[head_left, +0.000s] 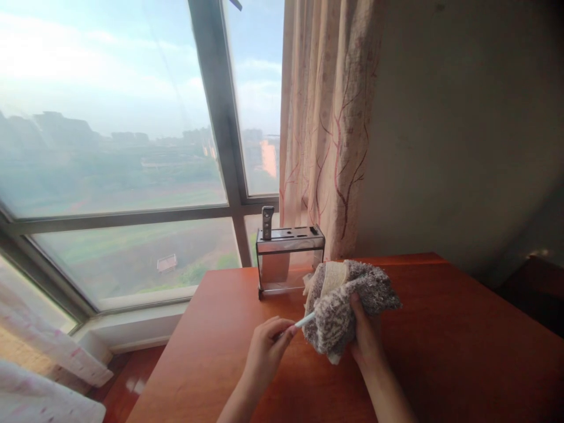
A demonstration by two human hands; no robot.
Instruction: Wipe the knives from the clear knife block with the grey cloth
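My left hand point(274, 341) pinches the end of a slim pale stick-like handle point(305, 319), its fingers closed around it. The far part of that handled thing runs into a fluffy grey and cream towel point(335, 311), so its kind is hidden. My right hand point(366, 332) grips the bunched towel from the right side, thumb on top. Just behind the towel stands a clear knife block point(291, 241) with a dark slotted top. One knife with a dark handle point(267, 222) sits upright in its left end.
Everything is over a reddish-brown wooden table point(211, 341). Behind the table are a large window point(118, 147) with a grey frame and a patterned beige curtain point(335, 117). A bare wall point(449, 129) rises at the right. Another light curtain point(39, 352) hangs at lower left.
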